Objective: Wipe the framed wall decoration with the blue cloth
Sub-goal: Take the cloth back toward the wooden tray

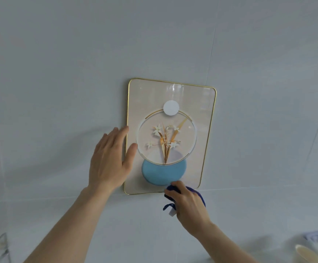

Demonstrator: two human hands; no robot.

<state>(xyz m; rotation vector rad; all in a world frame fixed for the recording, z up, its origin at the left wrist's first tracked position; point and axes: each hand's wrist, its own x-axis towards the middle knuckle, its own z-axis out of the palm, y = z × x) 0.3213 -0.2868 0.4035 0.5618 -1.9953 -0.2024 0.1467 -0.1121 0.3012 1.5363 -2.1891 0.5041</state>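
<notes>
1. Hanging on the pale grey wall (59,73) is the task's thing, a rectangular framed wall decoration (202,130) with a thin gold rim, rounded corners and a glossy front; it sits just right of the picture's centre, tilted slightly clockwise in this wide view.
2. Its picture shows a white disc at 12 o'clock, a ring holding pale paper flowers on gold stems at the middle, and a light blue half-round shape at 6 o'clock.
3. The left hand (109,162) lies spread flat at the frame's 9 o'clock edge: the fingers rest on the wall just beside the rim, the thumb reaches over onto the glass, and it holds nothing. It seems to be steadying the frame.
4. The right hand (189,203) is curled closed around a bunched dark blue cloth (173,189), pressed at the frame's bottom edge, about 5 o'clock. A loop and a small white tag dangle below the fist.
5. Judged from this: wiping is under way at the lower rim. Whether the glass above has been wiped cannot be told; reflections near 12 o'clock hide any dust or streaks.
6. Left to do, probably: the remaining rim, especially the 9 o'clock side under the left hand.
</notes>
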